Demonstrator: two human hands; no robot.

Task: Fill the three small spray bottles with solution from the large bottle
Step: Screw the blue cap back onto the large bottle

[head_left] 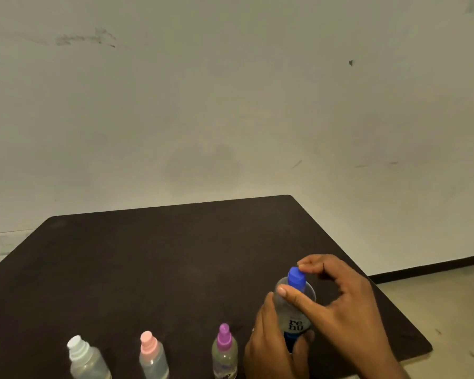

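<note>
The large clear bottle [296, 321] with a dark printed label and a blue cap [296, 277] stands upright near the table's front right. My left hand [268, 346] grips its body from the left. My right hand [337, 305] has a fingertip on the blue cap's far side and its thumb against the bottle's shoulder. Three small clear spray bottles stand in a row to the left, all capped: one with a purple top [224, 351], one with a pink top [152, 356], one with a white top [85, 359].
The dark brown table [148, 269] reaches back to a plain pale wall. Its right edge [367, 274] runs close behind my right hand, with light floor beyond it.
</note>
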